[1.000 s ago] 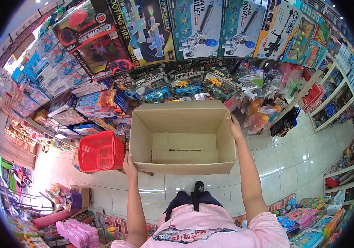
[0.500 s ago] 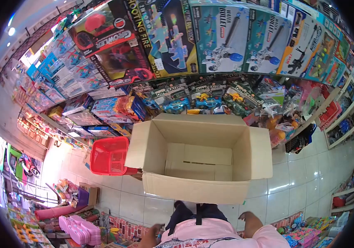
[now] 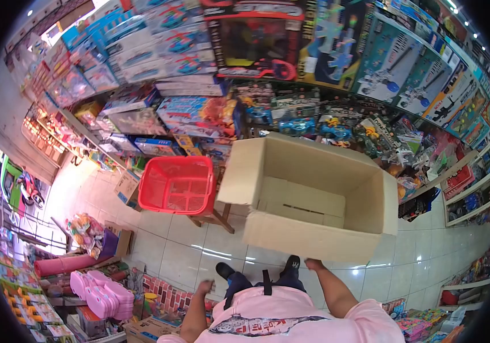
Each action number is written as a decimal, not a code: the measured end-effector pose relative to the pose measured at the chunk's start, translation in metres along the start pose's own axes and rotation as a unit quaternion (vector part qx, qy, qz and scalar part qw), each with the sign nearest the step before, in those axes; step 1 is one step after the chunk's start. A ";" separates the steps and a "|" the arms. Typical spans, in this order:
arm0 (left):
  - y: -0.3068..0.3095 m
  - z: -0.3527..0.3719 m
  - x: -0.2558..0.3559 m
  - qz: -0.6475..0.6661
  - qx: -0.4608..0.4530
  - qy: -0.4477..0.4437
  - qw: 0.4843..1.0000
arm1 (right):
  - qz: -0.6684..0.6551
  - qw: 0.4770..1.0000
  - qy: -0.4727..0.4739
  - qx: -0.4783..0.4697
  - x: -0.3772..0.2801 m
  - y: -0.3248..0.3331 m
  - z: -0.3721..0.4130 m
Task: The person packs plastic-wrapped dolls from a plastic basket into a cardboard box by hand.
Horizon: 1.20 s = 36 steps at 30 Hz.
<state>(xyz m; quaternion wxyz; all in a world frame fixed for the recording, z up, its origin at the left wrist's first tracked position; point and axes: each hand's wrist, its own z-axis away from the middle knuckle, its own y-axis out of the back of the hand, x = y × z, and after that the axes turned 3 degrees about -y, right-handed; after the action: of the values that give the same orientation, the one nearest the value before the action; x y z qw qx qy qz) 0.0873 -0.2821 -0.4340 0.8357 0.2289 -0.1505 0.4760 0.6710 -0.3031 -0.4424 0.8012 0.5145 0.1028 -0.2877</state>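
Observation:
My left hand hangs beside my left leg, holding nothing, its fingers loosely apart. Out in front of my right thigh is my right hand, also without anything in it and close to the near side of a large cardboard box. The box stands with its flaps folded outward, and its bare bottom shows inside. To its left, a red plastic basket rests on a wooden stool. Neither hand touches the box or the basket.
Shelves of boxed toys run across the far side, with bagged dinosaur toys below. Pink plastic cases and a pink roll lie at the left. White shelving stands on the right. Tiled floor surrounds my feet.
My view has turned left and my body has stepped nearer the basket, so box, basket and shelves appear further right. Both arms have swung forward and show more fully. The stool is now visible.

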 end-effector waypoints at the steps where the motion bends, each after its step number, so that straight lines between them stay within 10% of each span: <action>1: 0.014 0.005 0.027 0.028 0.043 -0.059 0.997 | -0.074 0.996 -0.037 -0.019 -0.065 0.037 0.000; 15: 0.175 0.021 0.078 0.206 0.128 -0.192 0.951 | -0.374 0.917 -0.079 -0.116 -0.358 0.013 -0.062; 25: 0.242 -0.004 0.136 0.213 0.300 -0.290 0.883 | -0.400 0.914 -0.028 -0.060 -0.469 0.051 -0.100; 36: 0.328 -0.047 0.227 0.252 0.284 -0.331 0.864 | -0.378 0.919 -0.103 0.043 -0.527 0.030 -0.193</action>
<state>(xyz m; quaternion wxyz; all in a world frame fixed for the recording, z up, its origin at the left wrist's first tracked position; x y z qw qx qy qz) -0.0805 0.0525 -0.2894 0.4868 0.5548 -0.3294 0.5888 0.2850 0.0636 -0.2631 0.6161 0.4386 0.1941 -0.6248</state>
